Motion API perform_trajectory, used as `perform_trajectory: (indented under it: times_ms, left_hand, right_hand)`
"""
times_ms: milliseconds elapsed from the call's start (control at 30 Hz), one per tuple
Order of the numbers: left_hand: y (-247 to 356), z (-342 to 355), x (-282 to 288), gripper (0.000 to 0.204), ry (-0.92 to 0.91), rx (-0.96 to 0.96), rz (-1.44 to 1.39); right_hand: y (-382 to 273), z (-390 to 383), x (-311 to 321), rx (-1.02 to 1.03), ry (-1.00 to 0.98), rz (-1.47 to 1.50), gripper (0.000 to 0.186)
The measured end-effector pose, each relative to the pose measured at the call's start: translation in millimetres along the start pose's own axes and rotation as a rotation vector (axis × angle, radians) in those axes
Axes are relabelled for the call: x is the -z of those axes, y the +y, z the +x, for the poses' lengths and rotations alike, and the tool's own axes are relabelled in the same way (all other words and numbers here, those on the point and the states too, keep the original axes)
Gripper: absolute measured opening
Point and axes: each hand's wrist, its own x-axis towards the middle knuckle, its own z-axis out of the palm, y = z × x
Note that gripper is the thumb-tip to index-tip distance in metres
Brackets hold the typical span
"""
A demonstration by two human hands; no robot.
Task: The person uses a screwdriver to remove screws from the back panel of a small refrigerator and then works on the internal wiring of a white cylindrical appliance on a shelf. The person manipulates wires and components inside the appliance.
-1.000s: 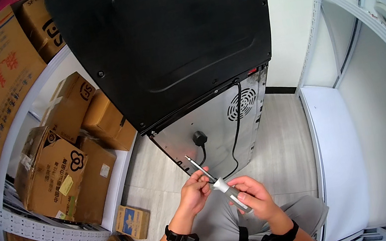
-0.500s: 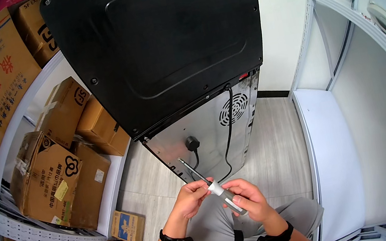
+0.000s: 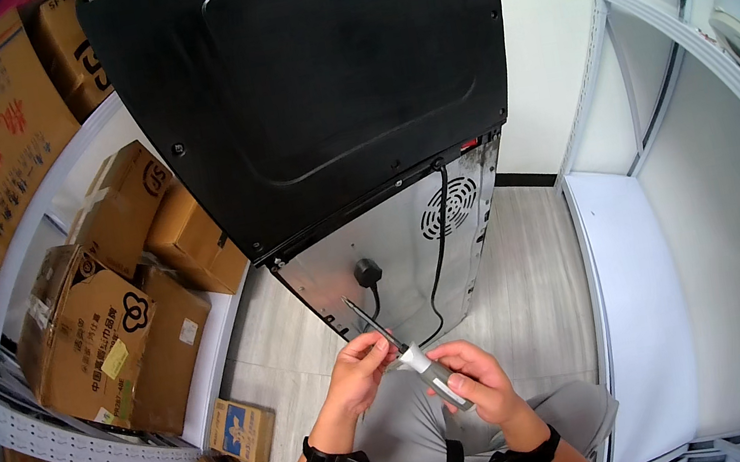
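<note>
A screwdriver (image 3: 436, 381) with a grey-and-white handle points up and to the left, its dark shaft aimed towards a metal panel. Wrapped round the handle is my right hand (image 3: 476, 379). The thumb and fingers of my left hand (image 3: 360, 375) pinch the shaft ahead of the handle. Beyond the tip stands a tall appliance with a black upper panel (image 3: 334, 63) and a bare metal lower panel (image 3: 330, 281). A black plug (image 3: 367, 273) sits against the metal, and a black cable (image 3: 442, 258) hangs down beside a round vent (image 3: 461, 205). Whether the tip touches the panel is unclear.
On the left, a white shelf rack (image 3: 85, 450) carries several cardboard boxes (image 3: 102, 341). Two small boxes, one with a blue label (image 3: 242, 432), lie by its foot. White shelving (image 3: 638, 305) runs along the right. The floor (image 3: 536, 301) is grey wood-look.
My left hand has shifted slightly along the shaft, away from the handle and towards the tip. My right hand keeps its hold on the handle.
</note>
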Motion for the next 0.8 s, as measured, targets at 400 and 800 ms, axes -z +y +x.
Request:
perform_trajectory:
  times_ms: [400, 800]
  left_hand:
    - [22.6, -2.1, -3.2, 0.017, -0.076, -0.139, -0.502]
    - [25.1, -0.1, 0.8, 0.016, -0.192, -0.172, -0.615]
  right_hand:
    - [1.8, -1.2, 4.6, -0.023, -0.013, -0.041, 0.038]
    - [4.7, -0.4, 9.9, -0.09, -0.038, -0.095, 0.033]
